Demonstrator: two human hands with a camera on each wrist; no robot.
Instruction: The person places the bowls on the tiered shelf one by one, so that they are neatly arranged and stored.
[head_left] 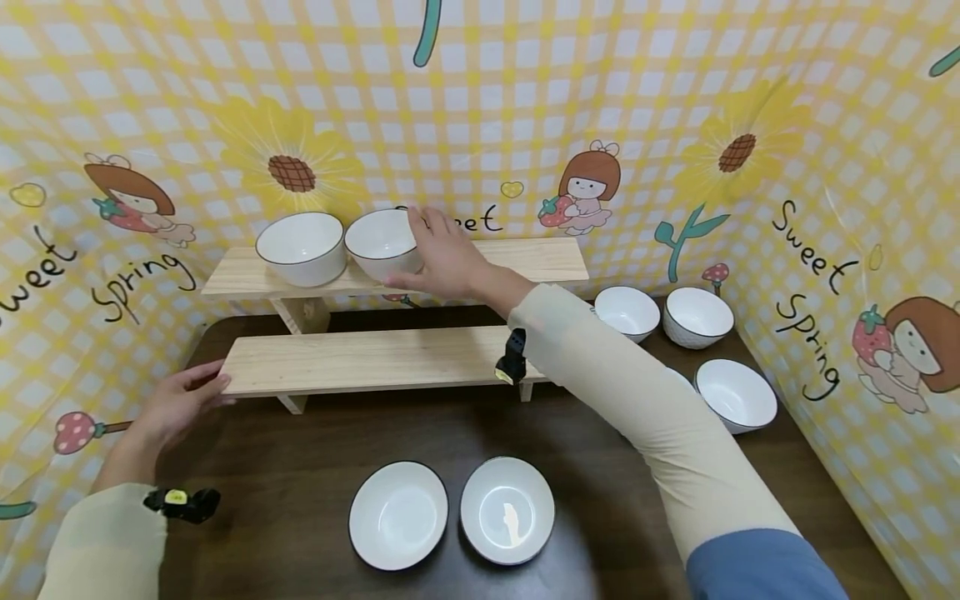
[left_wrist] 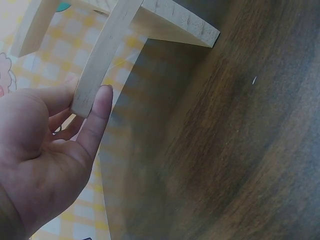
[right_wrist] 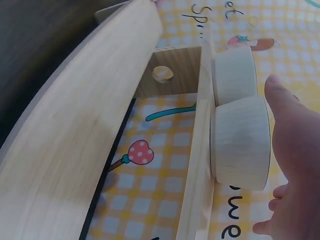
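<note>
My left hand (head_left: 176, 404) pinches the left end of the lower wooden shelf board (head_left: 360, 360). The left wrist view shows the board end (left_wrist: 92, 87) between that hand's thumb and fingers. My right hand (head_left: 450, 258) is at the right side of a white dark-rimmed bowl (head_left: 378, 242) on the upper wooden shelf (head_left: 525, 260). In the right wrist view its thumb reaches past the rim of this bowl (right_wrist: 240, 142), and a gap shows between palm and bowl. Another white bowl (head_left: 302, 246) sits close on its left.
Two white bowls, one on the left (head_left: 398, 517) and one on the right (head_left: 507, 510), stand on the dark table (head_left: 285, 483) in front. Several more, including a patterned bowl (head_left: 697, 317) and a bowl (head_left: 737, 396) nearer, stand at right, partly behind my right sleeve (head_left: 622, 375). Checked cloth (head_left: 465, 108) hangs behind.
</note>
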